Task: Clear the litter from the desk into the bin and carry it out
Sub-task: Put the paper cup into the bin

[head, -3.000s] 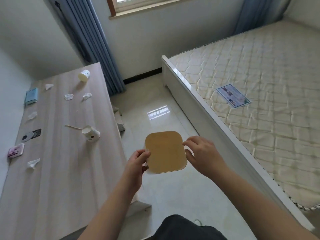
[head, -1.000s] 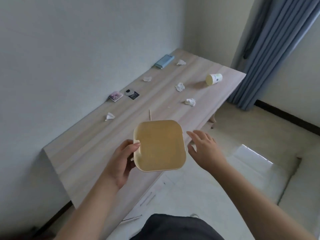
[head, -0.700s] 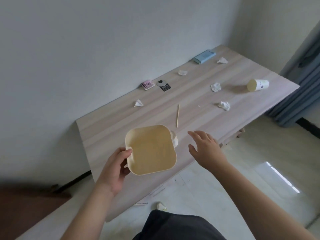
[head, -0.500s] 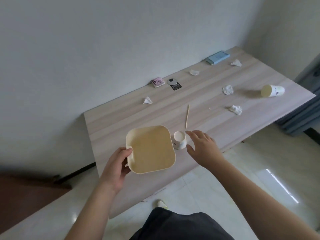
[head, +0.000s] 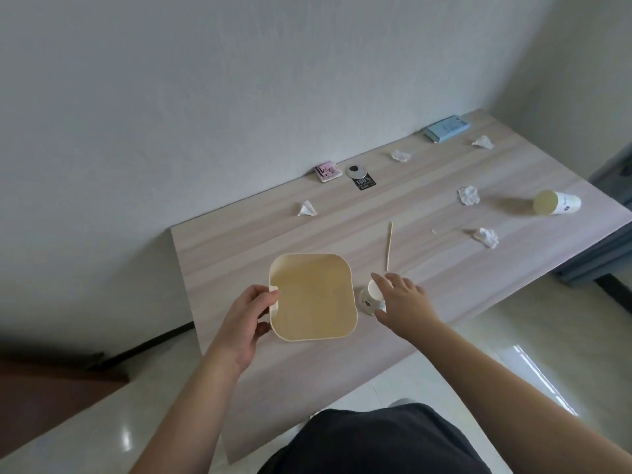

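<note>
My left hand (head: 248, 316) grips the left rim of an empty cream square bin (head: 313, 295), held above the near part of the wooden desk (head: 239, 241). Just right of the bin, a small white paper cup (head: 368, 297) lies on the desk. My right hand (head: 403, 302) is at this cup, fingers spread, with the index finger above it and the thumb below it. A wooden stick (head: 389, 246) lies just beyond. A second paper cup (head: 555, 202) lies on its side at the far right. Several crumpled tissues are scattered about, such as one tissue (head: 306, 209) and another tissue (head: 486, 237).
Along the wall edge of the desk lie a blue pack (head: 445, 128), a small pink item (head: 327, 171) and a black tag with a round disc (head: 360, 177). A grey-blue curtain (head: 612, 165) hangs past the desk's right end. Glossy floor tiles lie below.
The view has swung from the bed to the desk. My right hand let go of the bin and moved onto the small cup. My left hand still carries the bin.
</note>
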{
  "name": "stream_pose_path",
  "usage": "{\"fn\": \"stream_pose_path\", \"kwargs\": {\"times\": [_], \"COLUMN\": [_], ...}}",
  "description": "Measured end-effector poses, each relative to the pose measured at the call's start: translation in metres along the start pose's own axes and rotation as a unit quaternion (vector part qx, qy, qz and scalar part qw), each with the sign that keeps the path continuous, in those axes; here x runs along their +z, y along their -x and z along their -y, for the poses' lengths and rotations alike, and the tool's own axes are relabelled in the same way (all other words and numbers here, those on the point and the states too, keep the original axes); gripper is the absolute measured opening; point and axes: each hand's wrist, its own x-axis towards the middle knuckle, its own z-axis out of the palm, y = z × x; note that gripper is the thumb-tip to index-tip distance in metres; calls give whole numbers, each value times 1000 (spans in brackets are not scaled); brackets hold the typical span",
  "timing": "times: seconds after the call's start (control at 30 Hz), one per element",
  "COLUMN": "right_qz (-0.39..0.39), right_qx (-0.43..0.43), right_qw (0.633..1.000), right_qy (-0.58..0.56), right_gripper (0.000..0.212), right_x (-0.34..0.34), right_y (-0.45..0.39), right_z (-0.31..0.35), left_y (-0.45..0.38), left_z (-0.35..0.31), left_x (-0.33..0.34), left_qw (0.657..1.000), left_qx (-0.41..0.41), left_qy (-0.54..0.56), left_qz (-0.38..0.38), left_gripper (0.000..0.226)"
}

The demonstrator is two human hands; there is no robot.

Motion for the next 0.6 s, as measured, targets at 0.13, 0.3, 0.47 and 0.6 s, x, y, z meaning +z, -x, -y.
{"fn": "stream_pose_path", "kwargs": {"times": [0.13, 0.3, 0.47, 0.6], "right_qz": [26, 59, 88, 101], "right_qx": [-11, -38, -97, -118], "right_qw": [999, 995, 984, 982], "right_qy": [40, 74, 119, 109], "right_gripper": [74, 73, 59, 55], "right_x": [10, 16, 24, 20], "right_y": [-19, -46, -63, -77], "right_z": [-3, -9, -22, -37], "left_y": [-7, -15, -21, -23], "left_z": [-3, -9, -6, -7], "left_x": [1, 11, 24, 33], "left_qw": [1000, 999, 997, 995], "left_qx": [3, 14, 12, 13], "left_qy": [3, 13, 29, 37], "left_qz": [-5, -30, -70, -92], "left_gripper": [29, 27, 9, 30]}}
